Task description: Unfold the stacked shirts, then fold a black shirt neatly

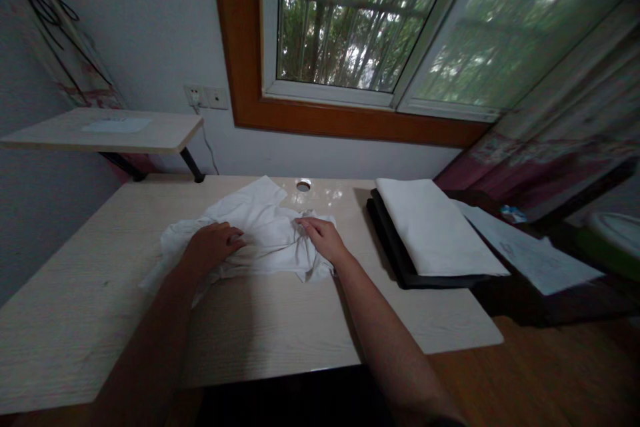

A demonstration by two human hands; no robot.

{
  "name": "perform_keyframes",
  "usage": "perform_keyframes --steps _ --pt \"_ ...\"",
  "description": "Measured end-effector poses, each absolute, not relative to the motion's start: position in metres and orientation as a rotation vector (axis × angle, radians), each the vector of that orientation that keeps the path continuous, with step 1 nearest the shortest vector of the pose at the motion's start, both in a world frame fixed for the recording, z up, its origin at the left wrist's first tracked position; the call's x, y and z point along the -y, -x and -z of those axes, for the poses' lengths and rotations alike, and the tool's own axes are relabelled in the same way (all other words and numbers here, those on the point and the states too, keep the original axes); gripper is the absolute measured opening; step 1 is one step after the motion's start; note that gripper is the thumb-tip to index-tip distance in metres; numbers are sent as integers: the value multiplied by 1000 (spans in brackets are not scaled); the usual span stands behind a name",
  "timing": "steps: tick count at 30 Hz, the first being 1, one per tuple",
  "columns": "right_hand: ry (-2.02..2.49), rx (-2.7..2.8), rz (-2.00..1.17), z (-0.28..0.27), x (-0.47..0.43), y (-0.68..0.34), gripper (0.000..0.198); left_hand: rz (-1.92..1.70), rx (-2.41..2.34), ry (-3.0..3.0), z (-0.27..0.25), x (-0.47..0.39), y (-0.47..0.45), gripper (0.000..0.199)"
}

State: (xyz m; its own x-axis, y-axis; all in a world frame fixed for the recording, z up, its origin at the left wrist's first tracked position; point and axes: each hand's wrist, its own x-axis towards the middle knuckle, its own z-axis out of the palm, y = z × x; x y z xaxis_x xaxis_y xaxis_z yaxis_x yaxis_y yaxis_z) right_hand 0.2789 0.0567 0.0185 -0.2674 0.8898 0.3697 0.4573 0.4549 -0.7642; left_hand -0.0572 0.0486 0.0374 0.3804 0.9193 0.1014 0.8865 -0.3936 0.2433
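Head view: crumpled, thin white fabric cloth [265, 213] lies on the pale wood-grain table [285, 327], bunched, neither flattened nor folded yet. Right hand [324, 238] pinches it; left hand [213, 245] curls over it, grip can't tell.

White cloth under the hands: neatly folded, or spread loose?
Spread loose and rumpled: the white cloth shows creases and uneven edges across the table.

White cloth [263, 233] is blocking the middle of the tabletop [290, 327]; forearms [380, 327] are crossing the near edge, leaving bare wood between. An open strip is separating the cloth from the folded stack [440, 230] at the right edge. A shelf [167, 125] (raised on dark legs [191, 165]) is overhanging the far left corner.
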Motion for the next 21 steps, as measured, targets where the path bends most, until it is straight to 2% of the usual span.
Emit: perform_keyframes --steps 7,12,16,19,21 --pt "1051 1928 -662 -14 -59 -282 32 -402 -1651 -2695 -42 -46 45 16" --pt "999 1985 -569 -21 -54 -280 28 -852 -1792 -2410 -46 -42 37 20" --pt "962 2050 -350 -34 -47 -275 26 -1291 -1894 -2063 -43 -36 30 22" --pt "916 2068 -230 -43 -42 -265 36 -1658 -1702 -1966 -38 -32 24 18" --pt "858 2126 -258 -46 -39 -254 54 -1805 -1443 -1957 -34 -30 18 16"
